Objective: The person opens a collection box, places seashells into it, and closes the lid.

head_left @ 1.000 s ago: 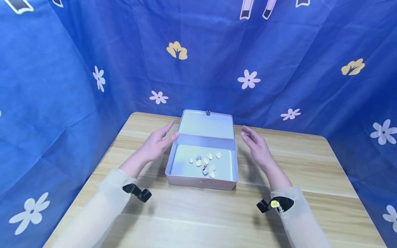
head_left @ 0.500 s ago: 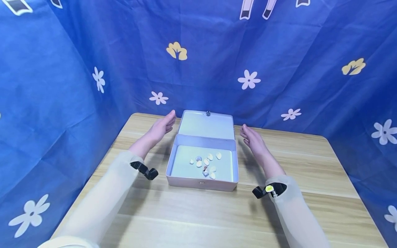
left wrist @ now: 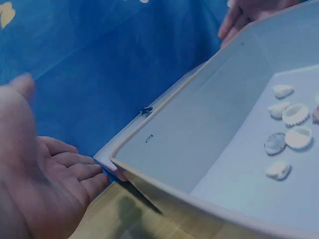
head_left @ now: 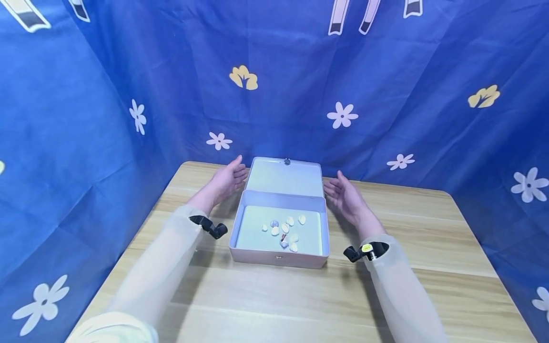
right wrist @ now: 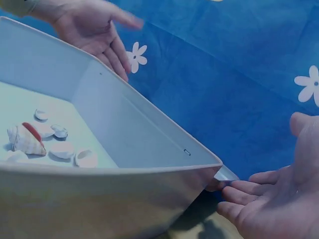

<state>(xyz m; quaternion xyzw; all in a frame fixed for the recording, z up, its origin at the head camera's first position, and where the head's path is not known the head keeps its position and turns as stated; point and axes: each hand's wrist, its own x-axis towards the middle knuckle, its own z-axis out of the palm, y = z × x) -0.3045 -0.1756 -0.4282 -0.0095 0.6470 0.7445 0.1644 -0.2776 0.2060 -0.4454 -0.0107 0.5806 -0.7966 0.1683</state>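
A pale metal box [head_left: 279, 258] stands mid-table with its hinged lid [head_left: 285, 176] laid back toward the curtain. On its floor lie several small seashells [head_left: 285, 228], among them a spiral sea snail shell [right wrist: 27, 139] with a red-brown streak. My left hand [head_left: 225, 183] is at the lid's left side, palm turned inward, fingers extended with their tips right at the lid's edge. Mirroring it, my right hand [head_left: 346, 197] has its fingertips at the lid's right edge, thumb raised. Neither hand grips anything.
A wooden table [head_left: 274, 305] carries the box. Behind and on both sides hangs a blue curtain [head_left: 283, 95] with white flowers and yellow trees. A dark clasp [head_left: 287, 162] sits on the lid's far edge. Both wrists wear black camera straps.
Both hands have turned their palms inward and moved closer to the lid's sides, with fingers lower. The box and shells stay where they were; the head view has tilted slightly.
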